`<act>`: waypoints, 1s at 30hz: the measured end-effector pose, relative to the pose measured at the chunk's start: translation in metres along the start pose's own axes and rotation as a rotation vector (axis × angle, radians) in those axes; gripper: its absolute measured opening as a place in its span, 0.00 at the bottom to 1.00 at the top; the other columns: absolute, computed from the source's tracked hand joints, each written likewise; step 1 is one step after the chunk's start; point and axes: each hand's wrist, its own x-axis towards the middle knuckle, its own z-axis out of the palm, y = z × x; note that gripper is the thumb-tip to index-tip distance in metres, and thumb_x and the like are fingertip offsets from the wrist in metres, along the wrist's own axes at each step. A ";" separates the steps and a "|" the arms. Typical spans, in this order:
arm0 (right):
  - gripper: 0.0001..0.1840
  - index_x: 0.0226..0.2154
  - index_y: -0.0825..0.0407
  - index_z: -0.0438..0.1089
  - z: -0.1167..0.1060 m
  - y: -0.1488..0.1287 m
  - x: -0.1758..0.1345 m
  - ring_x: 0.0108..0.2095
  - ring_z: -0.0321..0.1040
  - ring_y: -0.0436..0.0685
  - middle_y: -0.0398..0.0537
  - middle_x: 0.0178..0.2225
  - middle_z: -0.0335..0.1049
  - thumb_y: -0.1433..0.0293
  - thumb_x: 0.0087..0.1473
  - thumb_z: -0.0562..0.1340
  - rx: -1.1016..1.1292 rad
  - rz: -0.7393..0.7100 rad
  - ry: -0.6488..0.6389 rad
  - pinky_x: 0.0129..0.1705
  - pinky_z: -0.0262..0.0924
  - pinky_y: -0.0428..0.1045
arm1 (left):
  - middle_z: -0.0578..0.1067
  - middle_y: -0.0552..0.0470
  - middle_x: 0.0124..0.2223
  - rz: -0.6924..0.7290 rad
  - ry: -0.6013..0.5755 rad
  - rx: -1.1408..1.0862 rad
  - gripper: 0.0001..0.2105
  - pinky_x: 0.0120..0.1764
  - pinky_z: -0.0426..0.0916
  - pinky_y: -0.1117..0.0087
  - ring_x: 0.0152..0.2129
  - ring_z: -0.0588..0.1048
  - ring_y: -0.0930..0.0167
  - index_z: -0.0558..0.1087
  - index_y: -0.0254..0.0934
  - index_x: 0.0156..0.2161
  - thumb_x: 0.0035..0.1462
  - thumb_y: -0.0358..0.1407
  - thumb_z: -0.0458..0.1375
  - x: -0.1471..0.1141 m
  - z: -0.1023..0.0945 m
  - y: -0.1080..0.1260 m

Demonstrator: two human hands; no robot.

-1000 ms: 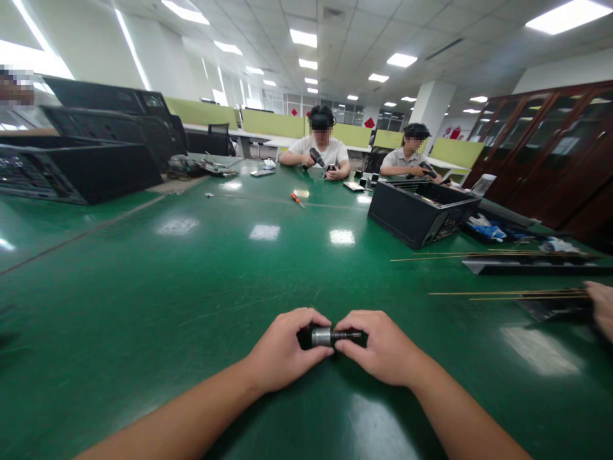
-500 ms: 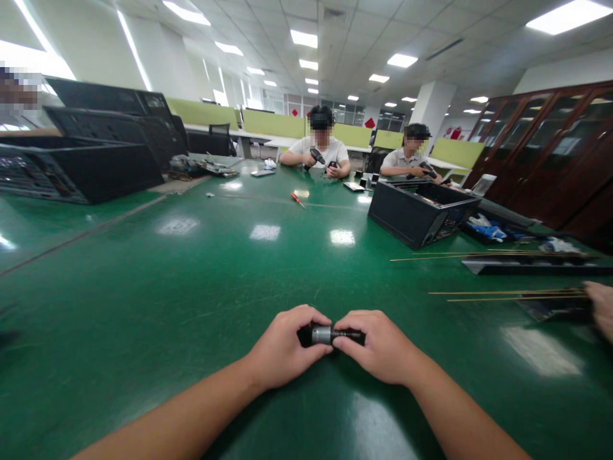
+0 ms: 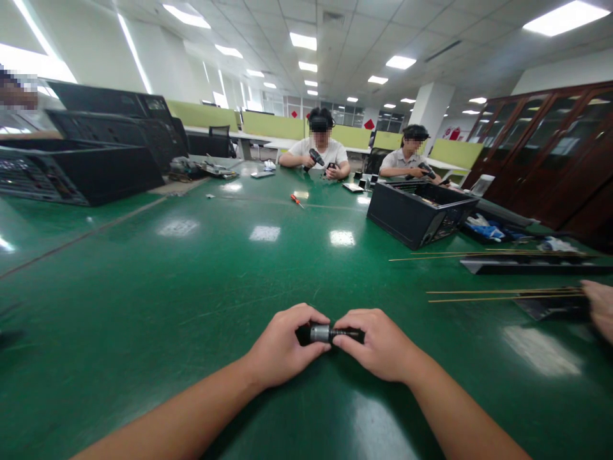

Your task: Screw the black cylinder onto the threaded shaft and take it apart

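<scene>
My left hand point(image 3: 290, 342) is closed, thumb and fingers pinching a short silver cylinder point(image 3: 320, 333) with a dark left end. From its right side a thin dark ridged shaft point(image 3: 345, 333) runs into the closed fingers of my right hand point(image 3: 376, 345). Both hands are close together, low over the green table point(image 3: 215, 268). Whether cylinder and shaft are one piece or two, I cannot tell. The fingers partly cover both ends.
A red screwdriver point(image 3: 296, 200) lies farther back. Black computer cases stand at right point(image 3: 421, 214) and left point(image 3: 96, 169). Thin rods point(image 3: 479, 292) lie by another person's hand point(image 3: 601, 306) on the right. Two people across the table hold power drills point(image 3: 316, 156).
My left hand and the silver cylinder have shifted very slightly left, and a little more shaft shows. One thin rod by the other person's hand has slid left.
</scene>
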 end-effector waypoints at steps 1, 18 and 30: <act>0.07 0.39 0.49 0.77 0.000 0.000 0.000 0.36 0.71 0.55 0.45 0.35 0.77 0.67 0.58 0.63 -0.003 0.001 -0.001 0.39 0.59 0.48 | 0.77 0.53 0.38 -0.001 -0.001 -0.001 0.12 0.41 0.67 0.69 0.36 0.75 0.70 0.75 0.40 0.41 0.50 0.31 0.66 0.000 0.000 0.000; 0.07 0.38 0.50 0.76 -0.002 0.001 -0.002 0.35 0.71 0.54 0.44 0.34 0.76 0.68 0.59 0.63 -0.038 0.007 0.015 0.38 0.59 0.47 | 0.77 0.54 0.37 0.007 0.017 -0.009 0.11 0.40 0.67 0.69 0.35 0.75 0.70 0.75 0.39 0.40 0.49 0.31 0.67 0.000 0.000 0.000; 0.06 0.37 0.49 0.76 -0.006 0.001 -0.003 0.35 0.71 0.53 0.43 0.34 0.76 0.69 0.58 0.63 -0.040 0.031 0.034 0.39 0.58 0.47 | 0.77 0.53 0.38 0.019 0.055 -0.003 0.12 0.41 0.68 0.68 0.36 0.75 0.70 0.75 0.39 0.41 0.50 0.31 0.67 0.000 -0.001 -0.001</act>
